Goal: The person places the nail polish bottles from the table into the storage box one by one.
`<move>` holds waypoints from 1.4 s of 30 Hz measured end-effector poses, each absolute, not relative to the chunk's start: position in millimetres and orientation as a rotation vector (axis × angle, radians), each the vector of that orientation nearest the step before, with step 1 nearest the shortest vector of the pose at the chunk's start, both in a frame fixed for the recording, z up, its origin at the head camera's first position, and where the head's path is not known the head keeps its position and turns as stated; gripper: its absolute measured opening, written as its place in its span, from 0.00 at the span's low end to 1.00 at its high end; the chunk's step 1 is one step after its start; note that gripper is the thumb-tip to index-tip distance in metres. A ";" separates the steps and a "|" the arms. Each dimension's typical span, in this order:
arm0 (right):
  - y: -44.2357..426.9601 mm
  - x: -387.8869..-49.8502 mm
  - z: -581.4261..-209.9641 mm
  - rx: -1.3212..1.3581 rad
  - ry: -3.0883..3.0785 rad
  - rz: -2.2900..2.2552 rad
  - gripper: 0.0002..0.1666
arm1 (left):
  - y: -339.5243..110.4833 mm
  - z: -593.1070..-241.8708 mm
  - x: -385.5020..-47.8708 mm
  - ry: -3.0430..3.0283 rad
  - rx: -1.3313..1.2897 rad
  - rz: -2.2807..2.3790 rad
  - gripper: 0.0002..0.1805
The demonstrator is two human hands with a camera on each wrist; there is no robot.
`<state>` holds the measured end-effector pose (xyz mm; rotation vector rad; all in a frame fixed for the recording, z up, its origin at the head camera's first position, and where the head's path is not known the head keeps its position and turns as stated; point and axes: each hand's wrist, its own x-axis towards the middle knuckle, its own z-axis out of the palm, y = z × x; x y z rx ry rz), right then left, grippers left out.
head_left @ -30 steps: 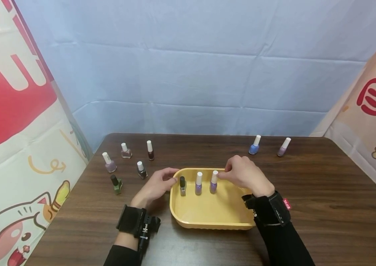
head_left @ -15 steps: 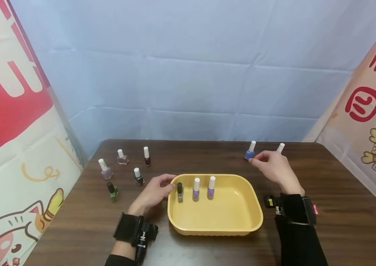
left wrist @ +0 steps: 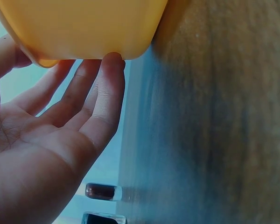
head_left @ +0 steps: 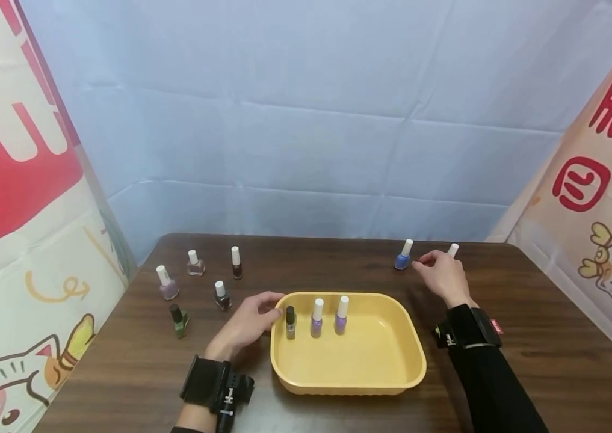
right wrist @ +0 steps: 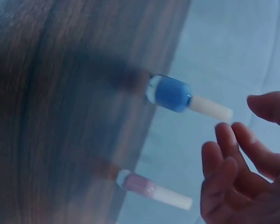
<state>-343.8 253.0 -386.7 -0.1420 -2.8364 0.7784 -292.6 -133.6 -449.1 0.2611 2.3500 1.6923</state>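
In the head view my left hand (head_left: 251,317) holds the left back corner of a yellow tray (head_left: 360,390), thumb at the rim. The left wrist view shows fingertips against the tray's outer wall. Three nail polish bottles stand inside: a dark-capped one (head_left: 290,323) and two white-capped purple ones, left (head_left: 317,319) and right (head_left: 341,316). My right hand (head_left: 443,276) holds nothing, fingers loosely bent, near a blue nail polish bottle (right wrist: 172,94). A lilac nail polish bottle (right wrist: 142,185) is partly hidden behind that hand in the head view.
Left of the tray stand several more polish bottles: green (head_left: 179,320), lilac (head_left: 167,284), mauve (head_left: 195,263), dark brown (head_left: 236,263) and black (head_left: 222,296). A blue cloth (head_left: 306,120) hangs behind the wooden table (head_left: 338,258).
My right hand has left the right purple bottle in the tray and moved right and back to the blue and lilac bottles. My left hand has stayed at the tray's corner.
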 end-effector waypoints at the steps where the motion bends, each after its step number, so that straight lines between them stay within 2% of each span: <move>1: 252.3 -347.4 -388.0 -0.152 -2.834 0.776 0.21 | -133.8 -449.0 -292.6 2.349 0.260 1.698 0.20; 21: 249.1 -399.5 -411.6 -0.319 -2.780 0.744 0.25 | -135.0 -450.3 -293.7 2.335 0.319 1.709 0.20; 42: 243.1 -407.7 -415.0 -0.370 -2.817 0.748 0.25 | -134.7 -449.7 -293.3 2.286 0.342 1.772 0.22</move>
